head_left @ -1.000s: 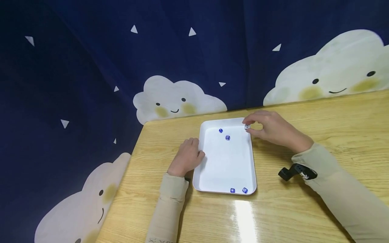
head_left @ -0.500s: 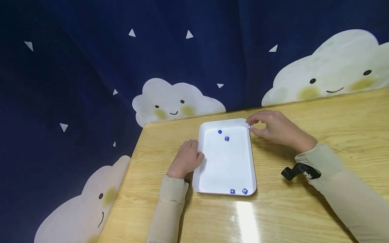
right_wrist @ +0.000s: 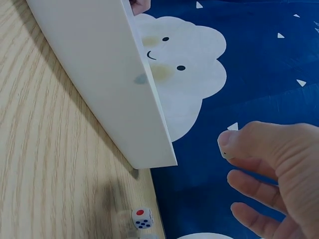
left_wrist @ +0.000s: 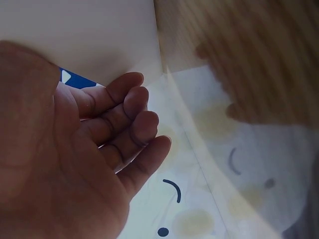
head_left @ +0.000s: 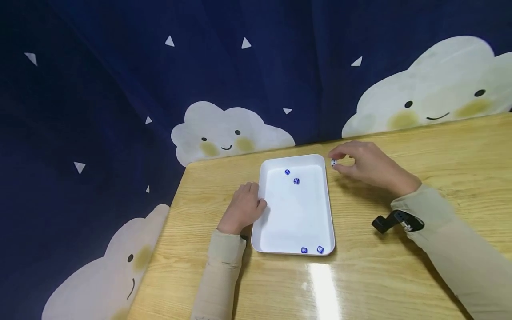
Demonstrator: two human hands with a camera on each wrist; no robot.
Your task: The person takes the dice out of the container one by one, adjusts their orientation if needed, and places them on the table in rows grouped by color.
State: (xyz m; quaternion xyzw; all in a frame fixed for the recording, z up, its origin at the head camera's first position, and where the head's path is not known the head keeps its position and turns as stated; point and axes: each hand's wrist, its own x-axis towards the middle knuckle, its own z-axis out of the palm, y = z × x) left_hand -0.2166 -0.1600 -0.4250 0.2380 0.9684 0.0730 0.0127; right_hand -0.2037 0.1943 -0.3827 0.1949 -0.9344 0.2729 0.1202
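wooden table | white tray on it | white die near tray

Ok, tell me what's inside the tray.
The tray holds four blue dice, two toward each end. The left hand covers part of the left wall; anything beneath is hidden.

Tray plain white. Tray dice blue, marked white. Held die white, dark-pipped. Loose die white, pipped red and blue. Table yellow-tan, wood grain. Curtain navy, white triangles; clouds white, yellow-cheeked, black-eyed. Sleeves beige. Strap black.
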